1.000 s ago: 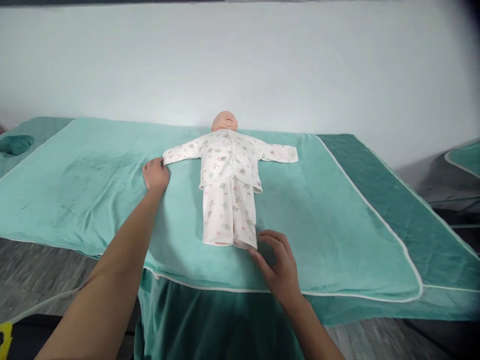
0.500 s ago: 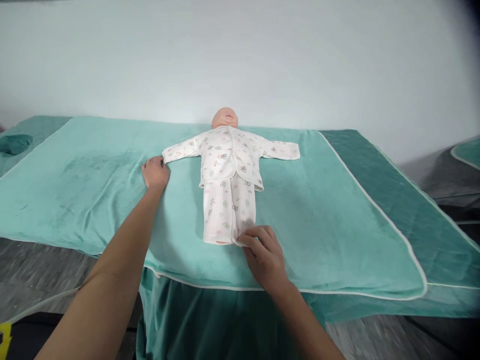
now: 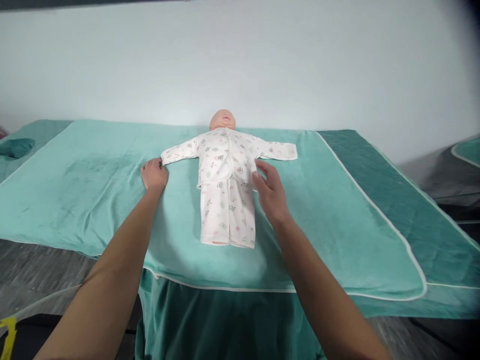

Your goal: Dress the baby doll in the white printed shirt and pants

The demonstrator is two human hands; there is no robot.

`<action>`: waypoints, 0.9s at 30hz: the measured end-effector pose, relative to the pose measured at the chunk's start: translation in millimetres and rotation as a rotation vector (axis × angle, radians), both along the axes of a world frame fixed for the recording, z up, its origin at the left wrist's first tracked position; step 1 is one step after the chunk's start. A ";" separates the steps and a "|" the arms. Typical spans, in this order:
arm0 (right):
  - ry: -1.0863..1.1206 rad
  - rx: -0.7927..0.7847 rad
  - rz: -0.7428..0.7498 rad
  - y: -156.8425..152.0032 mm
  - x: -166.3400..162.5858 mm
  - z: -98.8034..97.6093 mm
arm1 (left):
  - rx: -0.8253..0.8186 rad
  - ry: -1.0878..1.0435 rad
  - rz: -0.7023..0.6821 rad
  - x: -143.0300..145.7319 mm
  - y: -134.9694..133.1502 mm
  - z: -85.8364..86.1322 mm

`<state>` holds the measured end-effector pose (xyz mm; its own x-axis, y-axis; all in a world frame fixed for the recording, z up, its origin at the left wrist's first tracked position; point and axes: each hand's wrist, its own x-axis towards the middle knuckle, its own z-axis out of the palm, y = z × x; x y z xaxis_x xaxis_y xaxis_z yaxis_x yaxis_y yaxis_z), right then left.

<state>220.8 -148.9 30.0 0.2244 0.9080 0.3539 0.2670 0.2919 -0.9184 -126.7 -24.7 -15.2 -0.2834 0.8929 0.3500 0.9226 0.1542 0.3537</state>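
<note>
A doll (image 3: 222,120) lies on its back, dressed in a white printed jacket (image 3: 215,155) and matching trousers (image 3: 215,210). Its sleeves stretch out to both sides. My left hand (image 3: 153,172) rests on the light green blanket (image 3: 112,200) at the cuff of the left-hand sleeve (image 3: 180,151). Its fingers are curled, and their tips are hidden, so what they hold, if anything, does not show. My right hand (image 3: 270,189) is at the right side edge of the jacket, thumb and fingers apart, with nothing seen between them.
Darker green cloth (image 3: 390,185) covers the bed under the blanket and hangs down in front. A white wall (image 3: 240,65) rises behind. At the far left lies a dark green bundle (image 3: 17,147). A yellow strip (image 3: 9,335) shows at the lower left.
My right hand has let go of the trouser leg's hem and moved up to the jacket's side. That trouser leg now lies flatter. My left hand has stayed by the cuff.
</note>
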 end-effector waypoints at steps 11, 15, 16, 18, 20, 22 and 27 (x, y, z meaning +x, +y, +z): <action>-0.020 -0.034 -0.037 43.2 -13.3 -46.6 | -0.037 0.042 0.023 -0.2 -0.2 3.3; -0.342 0.307 0.075 39.1 -13.8 -26.7 | -0.029 0.043 0.025 -0.7 0.5 1.6; -0.436 0.352 0.139 38.9 -13.7 -22.3 | -0.022 0.037 0.022 -1.1 0.7 0.9; -0.578 0.398 0.210 38.0 -13.3 -17.7 | -0.011 0.026 0.014 -1.8 1.0 -0.2; -0.630 0.429 0.184 36.4 -13.1 -18.3 | -0.003 0.018 0.006 -2.3 1.2 -1.0; -0.632 0.454 0.120 34.8 -13.6 -21.7 | 0.004 0.017 0.001 -2.4 1.4 -1.3; -0.658 0.499 0.044 32.0 -14.9 -25.8 | 0.005 0.014 0.001 -2.2 2.2 -1.2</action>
<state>205.9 -116.9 4.1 -0.2017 0.6124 0.7643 0.6839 0.6467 -0.3377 -128.9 -22.5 -16.4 -0.2796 0.8907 0.3585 0.9273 0.1538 0.3412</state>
